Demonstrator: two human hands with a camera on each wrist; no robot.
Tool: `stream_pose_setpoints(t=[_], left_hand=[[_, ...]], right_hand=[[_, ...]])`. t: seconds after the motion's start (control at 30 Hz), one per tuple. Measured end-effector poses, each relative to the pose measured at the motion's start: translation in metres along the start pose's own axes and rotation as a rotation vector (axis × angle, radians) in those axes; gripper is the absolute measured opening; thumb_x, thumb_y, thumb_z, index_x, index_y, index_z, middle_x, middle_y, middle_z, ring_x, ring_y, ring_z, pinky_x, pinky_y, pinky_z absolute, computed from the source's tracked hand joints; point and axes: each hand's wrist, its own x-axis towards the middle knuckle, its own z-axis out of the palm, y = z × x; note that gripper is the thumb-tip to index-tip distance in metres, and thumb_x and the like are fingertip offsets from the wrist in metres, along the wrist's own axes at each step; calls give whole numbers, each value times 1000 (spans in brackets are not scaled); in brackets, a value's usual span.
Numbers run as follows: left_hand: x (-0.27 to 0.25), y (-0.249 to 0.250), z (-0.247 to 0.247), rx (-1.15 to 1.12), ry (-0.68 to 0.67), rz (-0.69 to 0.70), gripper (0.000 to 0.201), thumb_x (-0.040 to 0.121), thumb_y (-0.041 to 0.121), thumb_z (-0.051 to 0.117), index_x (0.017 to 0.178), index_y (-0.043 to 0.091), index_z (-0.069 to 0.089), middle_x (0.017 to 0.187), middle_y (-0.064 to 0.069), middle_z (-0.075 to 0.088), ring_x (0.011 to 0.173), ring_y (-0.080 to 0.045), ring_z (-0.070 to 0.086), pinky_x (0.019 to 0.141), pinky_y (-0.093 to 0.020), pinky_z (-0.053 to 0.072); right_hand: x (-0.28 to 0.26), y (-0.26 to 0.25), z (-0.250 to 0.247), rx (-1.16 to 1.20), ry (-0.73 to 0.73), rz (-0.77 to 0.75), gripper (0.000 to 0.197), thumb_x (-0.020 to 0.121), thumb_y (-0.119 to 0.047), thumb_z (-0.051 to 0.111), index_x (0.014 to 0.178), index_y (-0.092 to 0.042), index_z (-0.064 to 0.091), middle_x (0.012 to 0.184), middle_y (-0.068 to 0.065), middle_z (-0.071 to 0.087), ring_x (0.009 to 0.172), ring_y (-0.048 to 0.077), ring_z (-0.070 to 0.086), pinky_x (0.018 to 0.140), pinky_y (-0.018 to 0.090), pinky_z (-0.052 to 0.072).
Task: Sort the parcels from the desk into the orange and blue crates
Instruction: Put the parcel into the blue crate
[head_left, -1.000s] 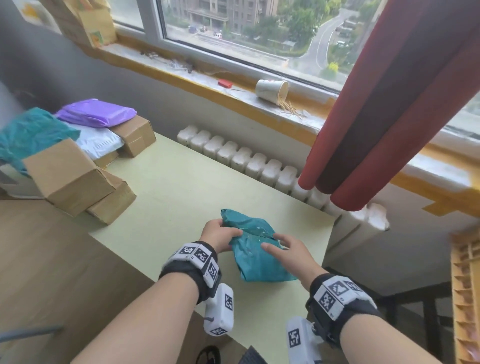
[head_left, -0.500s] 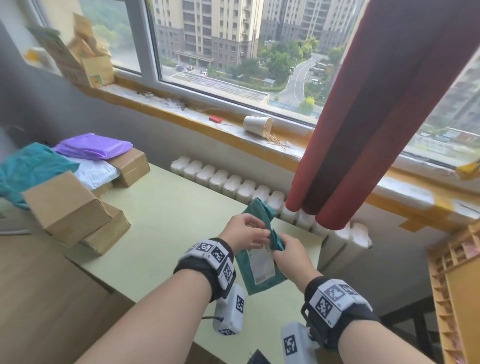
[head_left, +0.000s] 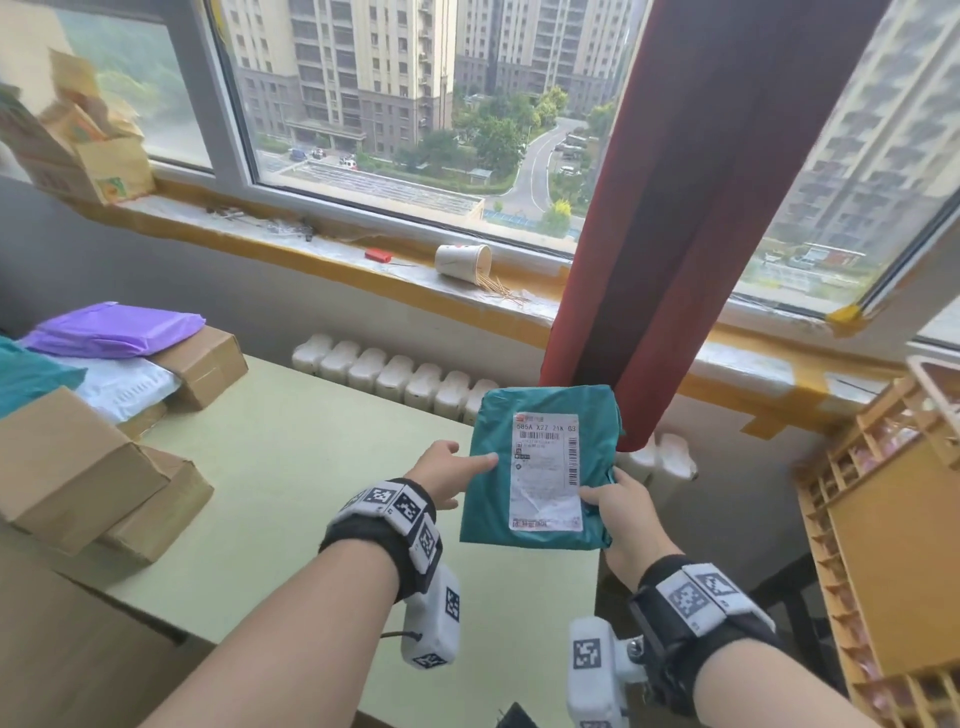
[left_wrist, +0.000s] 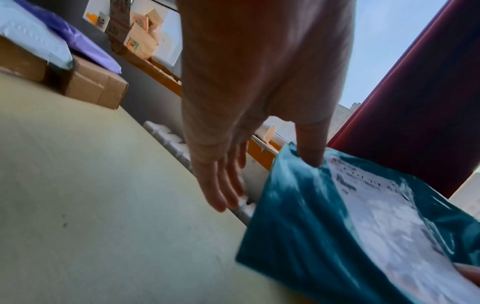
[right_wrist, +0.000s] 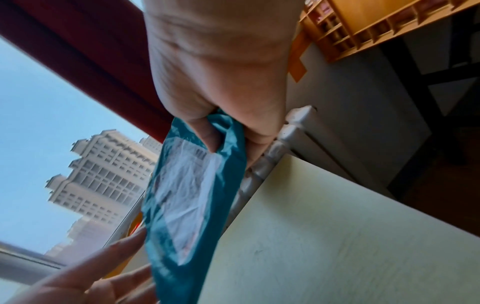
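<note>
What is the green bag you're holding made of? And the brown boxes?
The teal parcel looks like thin, glossy plastic film: it wrinkles and shines, and its white label seems to be paper. The brown boxes look like matte cardboard, with folded flaps and what seem to be taped seams.

Open pale-green desk (head_left: 291, 467) surface lies under and left of both hands, bare from the near edge back to the radiator (head_left: 395, 376). Left side blocked by stacked cardboard boxes (head_left: 78, 467) and soft mailers (head_left: 111, 332). Behind the raised teal parcel (head_left: 493, 493) hangs the red curtain (head_left: 691, 208); to the right, past a gap beyond the desk edge, stands the orange crate (head_left: 883, 519).
</note>
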Motion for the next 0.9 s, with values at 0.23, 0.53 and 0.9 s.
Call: stream_pose_setpoints(t=[0.23, 0.53, 0.9], left_hand=[[-3, 10, 22, -37, 1, 179, 14, 85, 1, 70, 96, 9, 67, 105, -12, 71, 96, -26, 69, 91, -39, 54], [-9, 20, 56, 28, -95, 237, 17, 83, 5, 73, 88, 16, 61, 103, -9, 70, 96, -25, 68, 92, -40, 54], [-30, 45, 137, 81, -224, 364, 22, 84, 6, 72, 104, 11, 65, 103, -6, 70, 93, -21, 69, 84, -37, 57]], right_hand=[[-8, 7, -22, -74, 79, -122, 27, 83, -6, 76, 104, -16, 62, 101, 3, 72, 87, 23, 72, 73, 40, 60], [-18, 10, -55, -125, 229, -143, 23, 83, -5, 77, 95, -20, 64, 98, -1, 72, 89, 22, 71, 81, 47, 60], [-40, -1, -140, -118, 395, -217, 19, 87, -11, 72, 90, -28, 63, 97, -5, 72, 91, 21, 70, 83, 48, 59]])
